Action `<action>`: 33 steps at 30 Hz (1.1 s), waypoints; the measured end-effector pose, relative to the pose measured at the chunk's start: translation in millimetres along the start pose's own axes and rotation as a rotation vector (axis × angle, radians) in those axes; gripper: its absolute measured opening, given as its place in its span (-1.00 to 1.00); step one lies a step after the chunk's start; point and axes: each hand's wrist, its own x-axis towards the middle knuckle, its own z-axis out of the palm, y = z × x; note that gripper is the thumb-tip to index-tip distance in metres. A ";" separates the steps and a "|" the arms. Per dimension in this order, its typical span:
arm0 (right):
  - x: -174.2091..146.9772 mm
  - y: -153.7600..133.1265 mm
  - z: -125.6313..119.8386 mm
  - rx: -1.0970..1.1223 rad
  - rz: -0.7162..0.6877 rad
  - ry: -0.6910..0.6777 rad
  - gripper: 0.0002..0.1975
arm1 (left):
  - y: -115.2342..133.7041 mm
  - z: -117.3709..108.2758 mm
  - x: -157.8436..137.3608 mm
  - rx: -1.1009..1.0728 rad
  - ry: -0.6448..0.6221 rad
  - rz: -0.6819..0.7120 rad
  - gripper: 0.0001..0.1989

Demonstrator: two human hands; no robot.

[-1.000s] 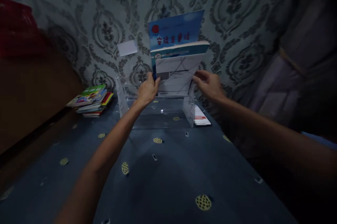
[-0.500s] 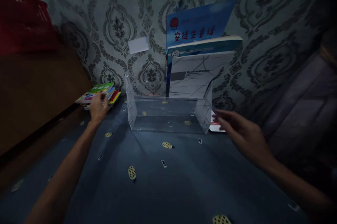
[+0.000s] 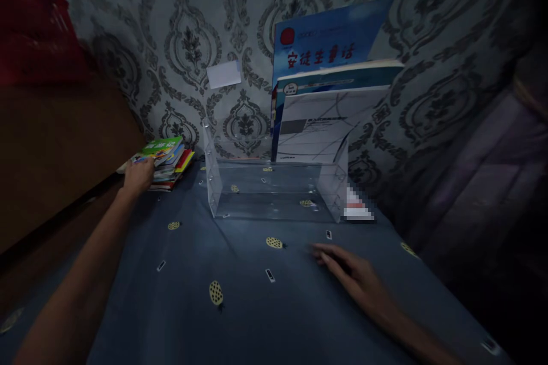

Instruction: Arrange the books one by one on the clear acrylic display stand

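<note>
Nearest on my feed is a bare stretch of the table (image 3: 248,331), its blue cloth printed with yellow pineapples, and above it, toward the right edge, I have the right hand (image 3: 359,279), fingers loosely bent and partly spread, nothing between them, their tips a little blurred. Beyond that hand I see the clear rack (image 3: 213,182) standing toward the far edge, with a flat white-and-red object (image 3: 359,205), pixelated on my screen, lying just beside its right side, near the far right corner. By the far left corner I have the left hand (image 3: 139,175) at the left end of the pile of books (image 3: 171,166), touching the green-covered top one; its fingertips are too unclear for me to tell whether they grip it. The pile lies near a brown panel (image 3: 55,148) along the left edge, with something red (image 3: 34,33) above it. At the right end of the rack I find a white-fronted book (image 3: 317,125) with a teal band, leaning back, and behind it a taller blue book (image 3: 329,33) with red characters. Farthest is the patterned wall (image 3: 248,119), bearing a small white card (image 3: 224,74)
</note>
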 end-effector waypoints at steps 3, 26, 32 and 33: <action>0.1 -3.1 -3.2 0.023 0.023 -0.017 -0.61 | 1.7 -8.9 -6.2 0.020 0.006 0.003 -0.57; 28.4 -40.5 37.3 0.132 -0.016 -0.274 -0.58 | 19.9 -44.0 -78.2 0.071 0.092 -0.079 -0.59; 85.2 -119.6 160.5 0.720 0.182 -0.646 -0.47 | 40.0 -60.6 -116.9 0.087 0.038 -0.101 -0.58; 93.7 -132.3 179.9 0.839 0.286 -0.700 -0.44 | 43.6 -63.6 -127.1 0.081 0.025 -0.105 -0.59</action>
